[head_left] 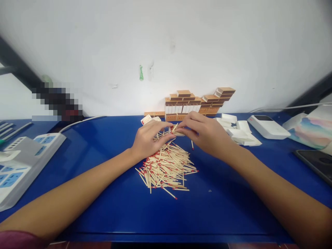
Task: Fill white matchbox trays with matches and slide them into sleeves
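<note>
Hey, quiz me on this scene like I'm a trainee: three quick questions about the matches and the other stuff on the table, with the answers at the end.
1. True or false: the heads of the loose matches all point the same way.
2. Fill in the colour: the stacked matchboxes stand at the back of a ____ table.
3. Which of these lies to the left of the match pile?
A) dark phone
B) power strip
C) white device with a dark screen

Key: 1. False, they point in various directions. 2. blue. 3. B.
</note>
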Demonstrator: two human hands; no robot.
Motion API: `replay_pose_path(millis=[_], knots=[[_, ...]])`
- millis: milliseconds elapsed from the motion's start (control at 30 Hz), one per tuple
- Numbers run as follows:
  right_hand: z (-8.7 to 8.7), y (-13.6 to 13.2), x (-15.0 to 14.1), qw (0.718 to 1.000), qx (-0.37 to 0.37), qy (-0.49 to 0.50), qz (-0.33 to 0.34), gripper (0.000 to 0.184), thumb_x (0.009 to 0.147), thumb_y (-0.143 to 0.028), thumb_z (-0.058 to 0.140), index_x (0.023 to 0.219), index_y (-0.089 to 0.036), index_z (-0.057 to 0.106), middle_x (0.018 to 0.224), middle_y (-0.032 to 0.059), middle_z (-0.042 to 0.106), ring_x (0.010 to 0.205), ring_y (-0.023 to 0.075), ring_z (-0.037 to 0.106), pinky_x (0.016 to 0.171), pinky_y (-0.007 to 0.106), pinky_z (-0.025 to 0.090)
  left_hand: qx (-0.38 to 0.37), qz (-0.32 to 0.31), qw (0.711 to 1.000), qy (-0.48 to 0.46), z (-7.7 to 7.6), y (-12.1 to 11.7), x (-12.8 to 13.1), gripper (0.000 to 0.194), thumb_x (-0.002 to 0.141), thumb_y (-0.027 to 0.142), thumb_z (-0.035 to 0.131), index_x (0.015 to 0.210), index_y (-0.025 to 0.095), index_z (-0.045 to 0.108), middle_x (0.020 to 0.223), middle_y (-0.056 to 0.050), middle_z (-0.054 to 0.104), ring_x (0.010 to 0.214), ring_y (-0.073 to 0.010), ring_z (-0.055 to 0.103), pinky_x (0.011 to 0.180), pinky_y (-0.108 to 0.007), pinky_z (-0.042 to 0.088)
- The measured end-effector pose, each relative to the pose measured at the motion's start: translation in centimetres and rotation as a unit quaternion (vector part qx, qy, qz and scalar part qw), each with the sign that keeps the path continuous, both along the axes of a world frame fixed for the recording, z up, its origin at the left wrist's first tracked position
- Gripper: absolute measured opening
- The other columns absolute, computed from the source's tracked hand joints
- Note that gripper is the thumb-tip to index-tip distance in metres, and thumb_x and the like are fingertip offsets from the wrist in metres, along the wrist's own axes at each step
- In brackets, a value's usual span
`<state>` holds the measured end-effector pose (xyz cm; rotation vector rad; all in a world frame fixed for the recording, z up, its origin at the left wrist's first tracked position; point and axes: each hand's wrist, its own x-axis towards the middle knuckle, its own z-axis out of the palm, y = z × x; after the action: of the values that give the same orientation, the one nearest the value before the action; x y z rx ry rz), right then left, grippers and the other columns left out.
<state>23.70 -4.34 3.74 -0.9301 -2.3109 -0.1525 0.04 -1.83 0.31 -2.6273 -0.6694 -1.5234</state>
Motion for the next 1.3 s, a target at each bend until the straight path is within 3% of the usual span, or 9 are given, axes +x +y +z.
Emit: replay_pose_path(millis=[233,467,667,767,867,1100,1300], knots=[[-0.06,-0.01,-0.3,0.999,-0.008,0.041,-0.022,0.013,0.101,-0.029,0.062,0.093,-0.02,0.067,0.09,0.005,0.066,0.073,0.0165,0.059,0.062,0.031,0.043,0.021,-0.006,1.0,-0.017,0.24,-0.23,0.12,0.032,0.092,0.032,0.079,0.119,0.019,0.07,0.101,-0.005,0.079,0.086,-0.0158,0.072,0.082,-0.031,0.058],[-0.33,0.36,-0.09,0.999,-0.027,0.02,-0.002,0.014,0.104,-0.029,0.056,0.099,-0.019,0.065,0.098,0.0073,0.066,0.082,0.0191,0.062,0.07,0.033,0.046,0.017,0.001,1.0,-0.018,0.07,0.0,-0.08,0.032,0.095,0.031,0.076,0.123,0.02,0.069,0.101,-0.006,0.078,0.084,-0.0166,0.071,0.081,-0.033,0.059],[0.12,0.25,-0.03,0.997,-0.038,0.064,-0.022,0.013,0.103,-0.027,0.056,0.098,-0.02,0.065,0.093,0.0052,0.064,0.076,0.0174,0.058,0.069,0.033,0.046,0.014,0.003,1.0,-0.024,-0.09,0.32,-0.23,0.043,0.093,0.032,0.077,0.134,0.021,0.066,0.106,-0.007,0.077,0.09,-0.018,0.072,0.084,-0.035,0.06],[0.16,0.29,-0.17,0.994,-0.038,0.095,-0.025,0.014,0.102,-0.026,0.058,0.112,-0.022,0.067,0.098,0.0052,0.063,0.077,0.0176,0.058,0.072,0.034,0.049,0.015,-0.002,0.999,-0.032,-0.05,0.32,-0.12,0.045,0.093,0.032,0.078,0.135,0.023,0.066,0.103,-0.005,0.078,0.088,-0.0177,0.072,0.084,-0.035,0.06],[0.03,0.33,-0.29,0.996,-0.043,0.075,0.007,0.022,0.103,-0.025,0.055,0.123,-0.024,0.065,0.112,0.0089,0.063,0.091,0.0211,0.062,0.079,0.037,0.052,0.019,-0.017,0.999,-0.024,0.16,0.12,-0.02,0.045,0.092,0.032,0.079,0.134,0.024,0.066,0.103,-0.005,0.079,0.086,-0.0172,0.072,0.084,-0.035,0.059],[0.39,0.27,-0.15,0.999,-0.026,0.046,0.015,0.016,0.105,-0.025,0.05,0.103,-0.021,0.066,0.096,0.0074,0.068,0.086,0.0207,0.063,0.075,0.036,0.05,0.032,-0.013,0.999,-0.016,0.36,-0.36,-0.05,0.04,0.091,0.029,0.08,0.129,0.02,0.068,0.107,-0.007,0.079,0.087,-0.0175,0.073,0.088,-0.036,0.059],[0.36,0.07,-0.31,0.998,-0.007,0.07,-0.004,0.019,0.106,-0.029,0.05,0.101,-0.021,0.066,0.094,0.0077,0.066,0.083,0.0205,0.062,0.072,0.035,0.049,-0.018,-0.006,0.997,-0.078,0.24,-0.23,0.05,0.037,0.09,0.03,0.081,0.124,0.021,0.071,0.098,-0.004,0.078,0.072,-0.0137,0.064,0.07,-0.03,0.058]])
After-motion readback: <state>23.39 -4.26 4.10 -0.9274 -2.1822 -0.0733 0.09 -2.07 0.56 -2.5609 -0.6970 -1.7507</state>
